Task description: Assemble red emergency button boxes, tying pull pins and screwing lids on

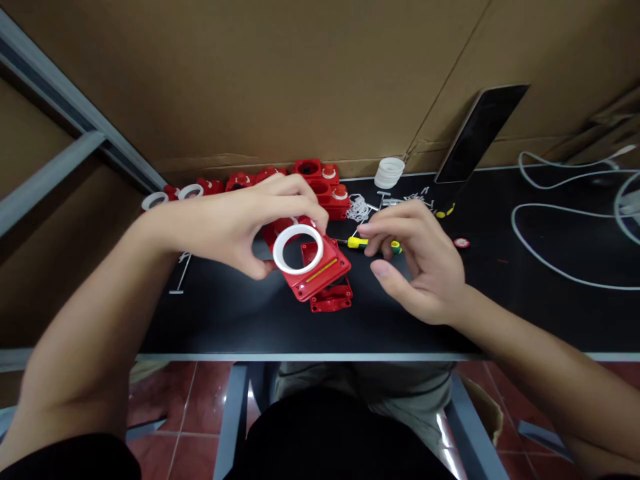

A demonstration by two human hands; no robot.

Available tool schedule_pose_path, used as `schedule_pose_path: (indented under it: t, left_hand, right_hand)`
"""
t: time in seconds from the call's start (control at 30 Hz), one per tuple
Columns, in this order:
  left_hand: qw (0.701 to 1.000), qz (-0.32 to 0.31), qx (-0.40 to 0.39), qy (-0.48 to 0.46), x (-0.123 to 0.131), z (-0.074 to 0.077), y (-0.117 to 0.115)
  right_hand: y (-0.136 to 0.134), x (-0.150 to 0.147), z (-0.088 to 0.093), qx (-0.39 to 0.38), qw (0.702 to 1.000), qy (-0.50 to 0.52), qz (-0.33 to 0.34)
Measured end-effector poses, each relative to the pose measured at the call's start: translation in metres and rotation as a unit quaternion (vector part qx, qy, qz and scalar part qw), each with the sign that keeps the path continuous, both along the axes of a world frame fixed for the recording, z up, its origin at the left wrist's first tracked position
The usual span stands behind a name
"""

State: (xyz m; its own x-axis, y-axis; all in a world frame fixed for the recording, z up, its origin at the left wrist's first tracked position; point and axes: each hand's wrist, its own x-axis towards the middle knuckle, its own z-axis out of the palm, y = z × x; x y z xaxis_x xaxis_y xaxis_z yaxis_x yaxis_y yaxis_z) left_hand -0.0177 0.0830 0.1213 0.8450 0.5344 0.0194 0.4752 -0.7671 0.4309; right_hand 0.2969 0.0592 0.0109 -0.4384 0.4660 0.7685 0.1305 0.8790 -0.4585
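Observation:
My left hand grips a red plastic housing with a white ring seated on its face, held tilted just above the black table. A second red part lies under it on the table. My right hand hovers to the right, fingers curled, its fingertips on a small screwdriver with a yellow and green handle that lies on the table; whether the fingers have closed on it I cannot make out.
Several red housings and white rings line the back edge. A stack of white rings, loose white pieces, a leaning phone, a small red cap and white cables sit right. Cardboard walls stand behind.

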Motion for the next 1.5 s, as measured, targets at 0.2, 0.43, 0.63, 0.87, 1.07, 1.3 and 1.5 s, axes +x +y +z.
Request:
schedule_pose_path:
  t: [0.2, 0.43, 0.63, 0.87, 1.07, 1.3, 1.5]
  left_hand:
    - [0.995, -0.069, -0.04, 0.067, 0.03, 0.003, 0.023]
    - [0.994, -0.086, -0.023, 0.064, 0.046, -0.003, 0.022]
    - [0.989, -0.098, -0.064, 0.089, 0.052, -0.014, 0.03]
    - [0.983, -0.116, -0.11, 0.091, 0.049, -0.031, 0.041]
    - [0.982, -0.122, -0.116, 0.085, 0.048, -0.044, 0.042]
    - [0.989, -0.098, -0.088, 0.064, 0.047, -0.047, 0.038]
    - [0.994, -0.06, -0.048, 0.081, 0.033, -0.04, 0.032]
  right_hand:
    - [0.011, 0.004, -0.005, -0.029, 0.999, 0.011, -0.016]
    - [0.011, 0.006, -0.002, -0.023, 0.998, -0.027, 0.05]
    - [0.009, 0.007, 0.001, -0.022, 0.998, -0.051, 0.035]
    - [0.01, 0.006, -0.001, -0.032, 0.997, -0.063, 0.036]
    - [0.011, 0.005, -0.003, -0.037, 0.996, -0.072, 0.048]
    - [0.012, 0.006, -0.007, -0.049, 0.992, -0.103, 0.059]
    - [0.012, 0.009, -0.006, -0.068, 0.985, -0.141, 0.066]
